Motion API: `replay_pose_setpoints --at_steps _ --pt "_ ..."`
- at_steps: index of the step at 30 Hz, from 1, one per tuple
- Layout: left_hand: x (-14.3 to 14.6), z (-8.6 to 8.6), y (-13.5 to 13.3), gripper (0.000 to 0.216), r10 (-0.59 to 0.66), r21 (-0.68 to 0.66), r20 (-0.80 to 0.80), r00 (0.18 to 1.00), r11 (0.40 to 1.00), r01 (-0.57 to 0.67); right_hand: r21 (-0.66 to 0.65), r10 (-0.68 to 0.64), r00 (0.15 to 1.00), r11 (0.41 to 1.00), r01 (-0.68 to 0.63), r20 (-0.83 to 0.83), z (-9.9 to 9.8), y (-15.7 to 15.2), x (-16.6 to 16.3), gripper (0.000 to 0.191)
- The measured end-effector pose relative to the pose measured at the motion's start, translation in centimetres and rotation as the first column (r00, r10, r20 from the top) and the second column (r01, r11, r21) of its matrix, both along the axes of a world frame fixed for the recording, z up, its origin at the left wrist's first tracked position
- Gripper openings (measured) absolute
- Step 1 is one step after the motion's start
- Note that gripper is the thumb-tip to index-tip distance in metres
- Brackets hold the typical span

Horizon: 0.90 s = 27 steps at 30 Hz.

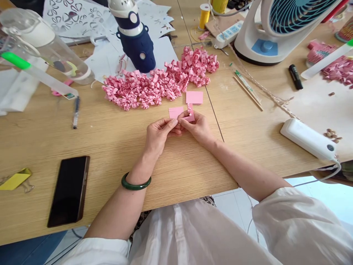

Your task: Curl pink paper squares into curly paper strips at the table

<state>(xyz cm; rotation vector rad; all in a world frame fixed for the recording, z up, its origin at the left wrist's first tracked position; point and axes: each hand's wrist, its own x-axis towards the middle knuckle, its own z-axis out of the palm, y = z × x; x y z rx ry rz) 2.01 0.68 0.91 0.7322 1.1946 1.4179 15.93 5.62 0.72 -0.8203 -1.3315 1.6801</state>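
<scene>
My left hand [159, 134], with a green bangle on its wrist, and my right hand [196, 127] meet at the middle of the wooden table [110, 147]. Both pinch a small pink slitted paper piece [176, 112] with a curled strip at its end. A second pink paper rectangle [194, 97] lies flat just beyond my fingers. A large pile of curled pink paper pieces [160, 82] stretches behind it.
A black phone [68, 189] lies at the near left, a pen [75, 112] further back. A dark blue bottle [135, 36] and a clear bottle [44, 46] stand behind. A white fan [275, 29], wooden sticks [248, 92], a black marker [295, 76] and a white device [309, 139] occupy the right.
</scene>
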Motion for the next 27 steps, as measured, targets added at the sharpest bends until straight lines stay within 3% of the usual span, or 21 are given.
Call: replay_pose_setpoints --at_steps 14,27 --pt "0.11 -0.73 -0.06 0.031 0.042 0.130 -0.204 0.978 0.991 -0.015 0.006 -0.031 0.999 1.000 0.031 0.012 -0.18 0.14 -0.05 0.030" --pt "-0.18 -0.19 -0.10 0.030 -0.026 0.142 -0.088 0.996 0.989 0.038 -0.071 0.081 0.991 0.993 -0.089 -0.104 0.16 0.32 0.10 0.036"
